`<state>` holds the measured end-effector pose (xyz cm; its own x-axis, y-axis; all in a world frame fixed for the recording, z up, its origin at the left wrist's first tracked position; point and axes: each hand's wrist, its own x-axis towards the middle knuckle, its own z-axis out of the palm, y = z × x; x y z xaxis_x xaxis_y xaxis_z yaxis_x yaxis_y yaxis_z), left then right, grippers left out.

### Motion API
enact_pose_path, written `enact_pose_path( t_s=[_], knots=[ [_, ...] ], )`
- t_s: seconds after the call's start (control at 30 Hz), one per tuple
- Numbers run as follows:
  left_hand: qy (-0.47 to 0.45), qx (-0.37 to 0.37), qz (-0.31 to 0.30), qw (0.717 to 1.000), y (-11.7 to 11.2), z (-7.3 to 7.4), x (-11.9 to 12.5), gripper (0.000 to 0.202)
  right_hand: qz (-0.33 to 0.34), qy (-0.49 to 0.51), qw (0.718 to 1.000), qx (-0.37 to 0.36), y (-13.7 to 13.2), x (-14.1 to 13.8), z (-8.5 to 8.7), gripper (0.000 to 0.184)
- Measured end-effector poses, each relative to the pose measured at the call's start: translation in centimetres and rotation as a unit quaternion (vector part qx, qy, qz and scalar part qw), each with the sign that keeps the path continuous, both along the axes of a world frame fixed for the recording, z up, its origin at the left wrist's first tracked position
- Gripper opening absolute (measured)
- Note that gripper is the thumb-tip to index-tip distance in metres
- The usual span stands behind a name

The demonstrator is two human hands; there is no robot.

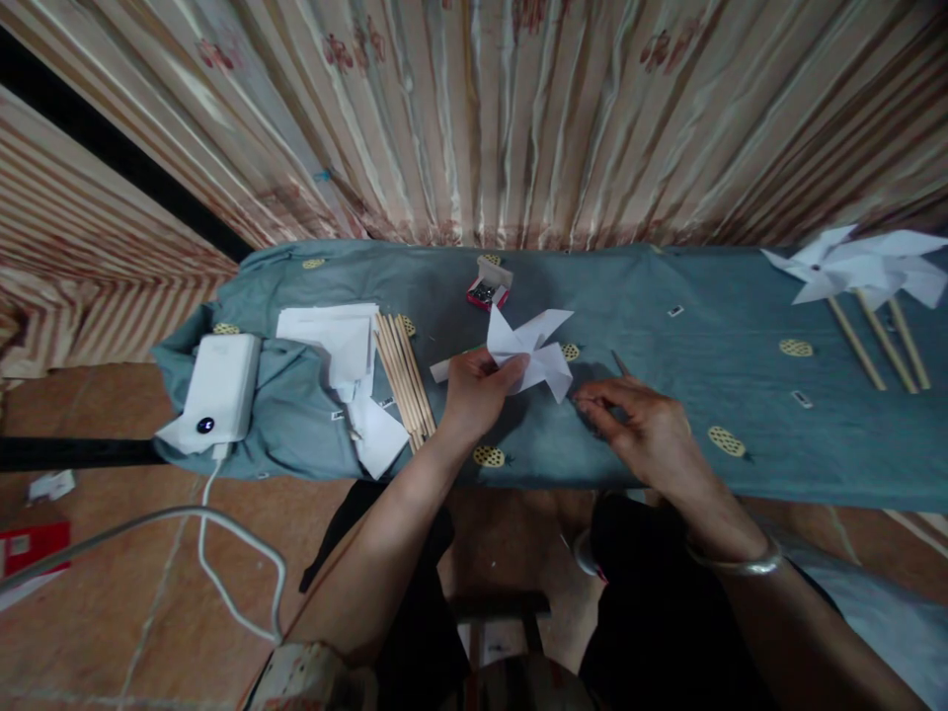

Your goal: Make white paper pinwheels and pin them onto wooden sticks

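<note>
My left hand (480, 387) pinches a white paper pinwheel (544, 348) near its centre, thumb on top, above the cloth-covered table. Just right of it, my right hand (644, 420) has its thumb and fingertips pressed together. What they hold, if anything, is too small to make out. A thin pointed tool (620, 362) shows beyond the right hand's knuckles; whether the hand grips it or it lies on the cloth, I cannot tell. Behind the pinwheel stands a small open red box (489, 286) with small metallic pieces inside.
Several wooden sticks (404, 380) lie left of my left hand, beside white paper sheets (333, 331). A white power bank (220, 390) with a cable rests at the left end. Pinwheels on sticks (866, 272) lie at the far right. A striped curtain (474, 128) hangs behind the table.
</note>
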<state>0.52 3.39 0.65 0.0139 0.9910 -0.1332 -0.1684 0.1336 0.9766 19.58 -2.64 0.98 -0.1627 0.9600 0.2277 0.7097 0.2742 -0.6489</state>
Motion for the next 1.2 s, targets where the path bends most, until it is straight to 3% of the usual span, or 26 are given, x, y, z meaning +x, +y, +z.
enact_pose_path(
  t_s=[0.07,0.23,0.57,0.9,1.2],
  knots=[
    [0.042,0.025,-0.012,0.999,-0.2,-0.1,0.1,0.006,-0.066,0.068,0.995,0.009,-0.1,0.2,1.2,0.007],
    [0.123,0.06,-0.049,0.989,-1.2,0.0,0.7,0.009,-0.066,0.103,0.992,0.005,-0.4,-1.1,3.2,0.005],
    [0.035,0.033,-0.084,0.995,-2.3,0.5,1.3,0.01,-0.053,0.101,0.993,0.04,-0.1,-2.0,2.7,0.008],
    [-0.001,0.013,-0.087,0.996,-2.6,0.9,1.1,0.007,-0.037,0.266,0.963,-0.015,0.6,-2.0,1.8,0.003],
    [-0.001,0.004,-0.086,0.996,-2.7,1.1,1.1,0.004,-0.032,0.29,0.955,-0.045,0.7,-2.0,1.6,0.005]
  ],
)
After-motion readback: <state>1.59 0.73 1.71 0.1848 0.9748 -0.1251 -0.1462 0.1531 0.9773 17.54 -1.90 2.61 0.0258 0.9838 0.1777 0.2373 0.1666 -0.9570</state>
